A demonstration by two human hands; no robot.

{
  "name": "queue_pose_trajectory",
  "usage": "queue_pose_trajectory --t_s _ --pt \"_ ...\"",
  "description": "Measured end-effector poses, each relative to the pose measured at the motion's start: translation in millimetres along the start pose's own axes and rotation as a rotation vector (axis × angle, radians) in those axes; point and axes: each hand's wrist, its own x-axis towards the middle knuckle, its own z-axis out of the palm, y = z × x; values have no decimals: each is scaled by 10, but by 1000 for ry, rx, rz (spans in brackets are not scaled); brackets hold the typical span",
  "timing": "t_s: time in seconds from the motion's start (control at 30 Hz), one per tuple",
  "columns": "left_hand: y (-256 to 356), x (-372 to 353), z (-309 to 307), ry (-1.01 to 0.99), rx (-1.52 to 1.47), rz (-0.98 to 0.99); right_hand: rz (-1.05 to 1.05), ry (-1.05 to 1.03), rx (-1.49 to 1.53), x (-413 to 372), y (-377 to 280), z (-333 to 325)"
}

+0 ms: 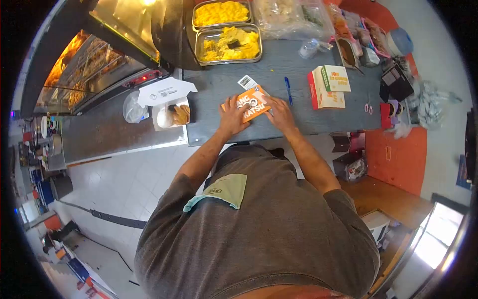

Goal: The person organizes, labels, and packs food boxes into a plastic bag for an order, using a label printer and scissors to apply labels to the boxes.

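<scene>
An orange box with white "KATSU" lettering [254,105] lies near the front edge of the dark counter. My left hand [233,117] is closed on its left side, fingers over the top. My right hand [281,115] grips the box's right side, its fingertips at the edge. Just behind the box is a white printed label [246,81]. A blue pen [288,90] rests to the right of my right hand. To the left stands an open white box [172,117] with food pieces inside.
Two metal trays of yellow food [229,45] sit at the back. A lit food warmer [107,65] stands left. Red and white cartons [328,87], scissors [368,105] and a bagged stack [294,19] are to the right and back. The counter's front edge [219,141] is close to my body.
</scene>
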Motion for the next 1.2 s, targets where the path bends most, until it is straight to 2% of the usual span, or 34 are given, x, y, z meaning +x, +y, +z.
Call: queue_pose_trajectory --t_s 0.17,0.23,0.27,0.33,0.37,0.43,0.5,0.57,0.63,0.7,0.8,0.9,1.03,1.1,1.2 --pt "17 -49 60 109 -53 -20 -43 69 42 104 92 0" --pt "34 -45 33 116 -64 -32 205 189 297 136 -9 -39" --pt "32 -51 32 110 -80 -27 205 176 297 106 -33 -4" --pt "25 -52 31 98 -99 -25 714 13 798 44 -82 81" --pt "26 -42 34 113 -100 -29 719 8 796 37 -105 141" --pt "30 -35 80 123 -109 -37 871 -149 719 35 -208 263" --pt "13 -31 113 141 -85 -35 885 -112 710 22 -165 443" --pt "17 -33 120 143 -95 -38 990 -159 577 35 -130 526" --pt "9 -24 127 151 -105 -32 999 -123 612 63 -167 473" --pt "8 -16 129 193 -171 -28 1029 -234 638 70 -111 439" --pt "13 -8 128 174 -186 -47 1028 -265 683 42 -55 487" --pt "2 -5 134 173 -220 -48 940 -225 641 -10 -33 554" --pt "9 -18 141 164 -213 -62 964 -293 620 -16 63 527" --pt "7 -8 123 148 -212 -66 874 -302 728 -18 119 535" --pt "1 -8 72 66 -215 -74 786 -362 689 -17 211 555"
